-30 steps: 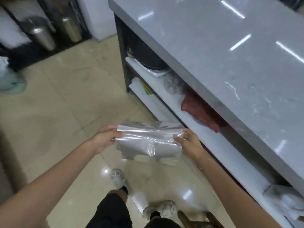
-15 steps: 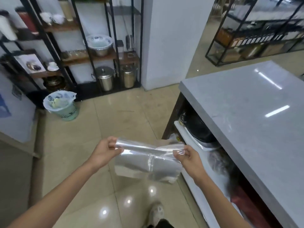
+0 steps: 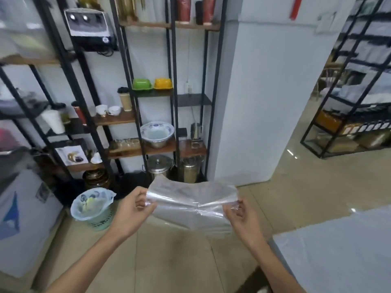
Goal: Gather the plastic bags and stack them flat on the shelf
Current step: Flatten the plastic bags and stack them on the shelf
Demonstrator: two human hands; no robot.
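Observation:
I hold a clear plastic bag (image 3: pixel 191 205) stretched flat between both hands at chest height over the tiled floor. My left hand (image 3: pixel 132 210) pinches its left edge and my right hand (image 3: pixel 243 217) pinches its right edge. The bag looks like a thin stack of transparent sheets, slightly creased in the middle. A black metal shelf rack with wooden boards (image 3: pixel 148 149) stands ahead, against the white wall.
A grey counter (image 3: pixel 338 246) fills the lower right corner. A green waste bin with a blue liner (image 3: pixel 93 206) stands on the floor at left. The rack holds a bowl (image 3: pixel 157 132), steel pots (image 3: pixel 159 166), cups and jars. A white pillar (image 3: pixel 264 102) rises at centre right.
My view has risen from the counter's under-shelves to the rack by the wall. The bag stays stretched between both hands, now held higher and farther forward.

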